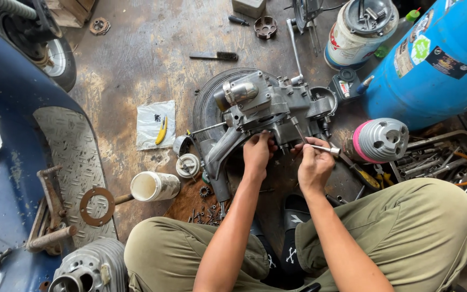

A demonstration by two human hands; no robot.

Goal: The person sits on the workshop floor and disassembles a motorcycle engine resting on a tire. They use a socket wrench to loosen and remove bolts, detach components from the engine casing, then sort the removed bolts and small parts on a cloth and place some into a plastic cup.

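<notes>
A grey metal scooter engine (260,108) lies on the stained floor in front of me. My left hand (258,151) presses its fingers against the engine's near edge. My right hand (313,162) grips a slim metal socket wrench (328,150) that lies level just beside the casing; its working end is hidden by my fingers. A long silver kick lever (295,51) rises from the engine's far side.
A finned cylinder with a pink gasket (380,139) and a tray of tools (449,159) sit to the right, below a blue drum (439,59). A white cup (155,185), a cap (188,165), loose nuts (206,211), a plastic bag (156,124) and a blue scooter body (22,151) lie left.
</notes>
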